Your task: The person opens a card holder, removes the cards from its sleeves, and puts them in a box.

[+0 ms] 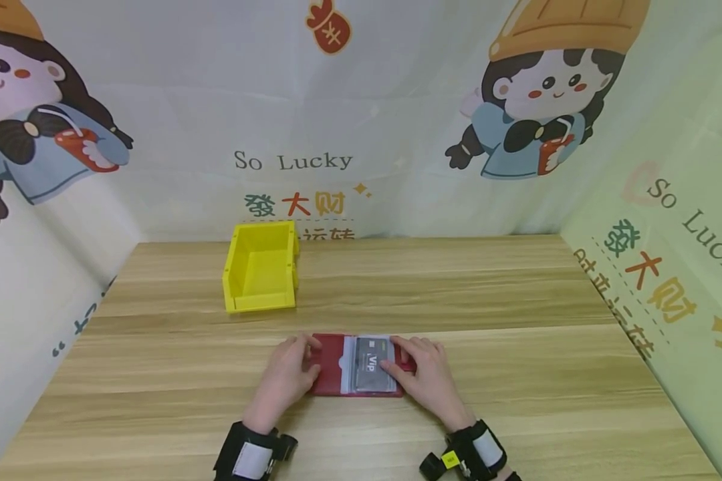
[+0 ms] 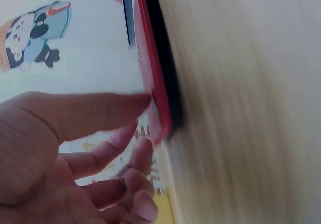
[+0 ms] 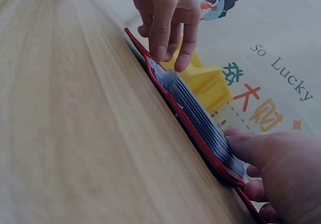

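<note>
A red card holder (image 1: 327,364) lies spread on the table, with a stack of clear sleeves on its right part. A grey card marked "Vip" (image 1: 373,374) shows in the top sleeve. My left hand (image 1: 289,369) is at the left cover, its thumb (image 2: 125,107) touching the cover near its edge and its other fingers loosely bent. My right hand (image 1: 424,374) holds the right side of the holder, the thumb (image 3: 243,142) against the sleeves and the other fingers bent by the right cover. In the right wrist view the layered sleeve edges (image 3: 203,126) show.
Behind the holder, to the left, stands a yellow open-front bin (image 1: 261,267). The wooden table (image 1: 493,287) meets a printed cloth backdrop (image 1: 397,133) at the back and sides. Both wrists wear black straps (image 1: 475,451) with cameras.
</note>
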`<move>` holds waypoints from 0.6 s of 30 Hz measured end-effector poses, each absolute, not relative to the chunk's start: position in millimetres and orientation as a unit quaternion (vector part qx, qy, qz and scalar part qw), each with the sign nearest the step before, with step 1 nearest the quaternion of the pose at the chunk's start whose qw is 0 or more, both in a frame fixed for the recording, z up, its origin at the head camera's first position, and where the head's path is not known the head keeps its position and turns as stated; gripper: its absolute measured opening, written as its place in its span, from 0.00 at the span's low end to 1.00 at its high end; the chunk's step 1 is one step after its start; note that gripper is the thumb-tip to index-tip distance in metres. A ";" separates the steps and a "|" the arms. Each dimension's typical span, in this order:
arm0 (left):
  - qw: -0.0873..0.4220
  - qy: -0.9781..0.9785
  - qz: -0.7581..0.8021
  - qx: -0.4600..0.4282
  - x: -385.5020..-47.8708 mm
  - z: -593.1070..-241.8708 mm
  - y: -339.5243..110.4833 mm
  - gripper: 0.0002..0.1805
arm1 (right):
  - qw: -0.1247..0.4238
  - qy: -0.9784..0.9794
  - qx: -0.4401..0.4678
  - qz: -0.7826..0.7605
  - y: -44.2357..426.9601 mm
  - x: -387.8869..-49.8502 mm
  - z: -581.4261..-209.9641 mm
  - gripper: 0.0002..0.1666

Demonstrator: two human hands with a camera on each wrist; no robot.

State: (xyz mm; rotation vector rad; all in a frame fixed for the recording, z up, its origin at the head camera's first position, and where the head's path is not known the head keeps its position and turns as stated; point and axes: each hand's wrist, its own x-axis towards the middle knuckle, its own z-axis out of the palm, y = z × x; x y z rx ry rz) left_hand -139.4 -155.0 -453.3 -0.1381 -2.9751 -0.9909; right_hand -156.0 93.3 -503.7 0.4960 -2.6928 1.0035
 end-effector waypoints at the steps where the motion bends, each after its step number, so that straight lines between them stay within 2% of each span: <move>1: 0.004 -0.946 -0.320 -0.051 -139.4 -453.2 -151.8 0.13 | 0.112 -0.917 0.169 0.343 93.5 -155.7 -503.7 0.27; 8: -0.014 -0.923 -0.380 -0.064 -141.8 -454.3 -128.3 0.09 | 0.118 -0.918 0.165 0.341 92.0 -156.3 -505.0 0.26; 14: 0.005 -0.915 -0.401 -0.050 -145.6 -457.9 -116.7 0.09 | 0.116 -0.922 0.164 0.330 90.9 -155.8 -503.0 0.27; 18: 0.000 -0.911 -0.409 -0.043 -147.7 -460.0 -115.8 0.08 | 0.114 -0.925 0.168 0.320 91.2 -157.4 -502.3 0.27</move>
